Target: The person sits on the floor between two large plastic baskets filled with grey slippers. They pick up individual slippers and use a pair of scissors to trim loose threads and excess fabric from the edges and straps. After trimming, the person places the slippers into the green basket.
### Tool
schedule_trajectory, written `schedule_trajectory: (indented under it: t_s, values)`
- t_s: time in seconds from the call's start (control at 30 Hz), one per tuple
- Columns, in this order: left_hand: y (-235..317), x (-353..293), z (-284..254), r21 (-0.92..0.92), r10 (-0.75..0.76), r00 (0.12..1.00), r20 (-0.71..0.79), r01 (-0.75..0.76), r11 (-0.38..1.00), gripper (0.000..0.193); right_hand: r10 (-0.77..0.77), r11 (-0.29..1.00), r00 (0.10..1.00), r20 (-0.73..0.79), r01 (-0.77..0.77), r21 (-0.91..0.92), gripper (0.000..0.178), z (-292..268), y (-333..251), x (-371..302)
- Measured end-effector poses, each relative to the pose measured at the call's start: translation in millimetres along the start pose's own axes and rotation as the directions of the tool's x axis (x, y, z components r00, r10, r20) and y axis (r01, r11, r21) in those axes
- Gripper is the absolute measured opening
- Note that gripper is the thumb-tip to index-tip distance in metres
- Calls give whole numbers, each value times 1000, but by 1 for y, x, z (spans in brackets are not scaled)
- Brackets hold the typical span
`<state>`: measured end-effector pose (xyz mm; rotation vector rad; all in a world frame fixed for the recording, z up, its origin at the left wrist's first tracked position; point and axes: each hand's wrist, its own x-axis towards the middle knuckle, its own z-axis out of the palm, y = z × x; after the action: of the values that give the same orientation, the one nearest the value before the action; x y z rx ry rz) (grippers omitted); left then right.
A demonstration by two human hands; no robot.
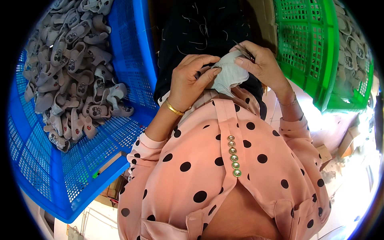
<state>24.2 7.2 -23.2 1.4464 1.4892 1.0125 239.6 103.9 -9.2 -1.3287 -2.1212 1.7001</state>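
Note:
A light grey fabric shoe upper [230,75] is held over my lap between both hands. My left hand [187,80] is closed on its left edge, pinching it between thumb and fingers. My right hand [266,66] steadies the other side with the thumb. The same right hand is wrapped round a small dark metal tool [245,53] that looks like thread snips; its tips reach toward the far edge of the piece. My fingers hide part of the tool and the underside of the upper.
On my left stands a blue plastic basket [138,52] with a heap of grey shoe uppers [76,60] bearing small printed pictures. A green plastic basket [298,44] at the right holds more grey pieces [352,56]. Loose pale threads [203,26] lie on my dark trousers.

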Motion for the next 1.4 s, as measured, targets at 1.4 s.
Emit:
schedule_trajectory:
  t_s: [1.4]
  values:
    - [-8,-5,3,-537,-285,942,176,334,775,21,-88,995,972,-220,74,-70,41,22,-10,-11]
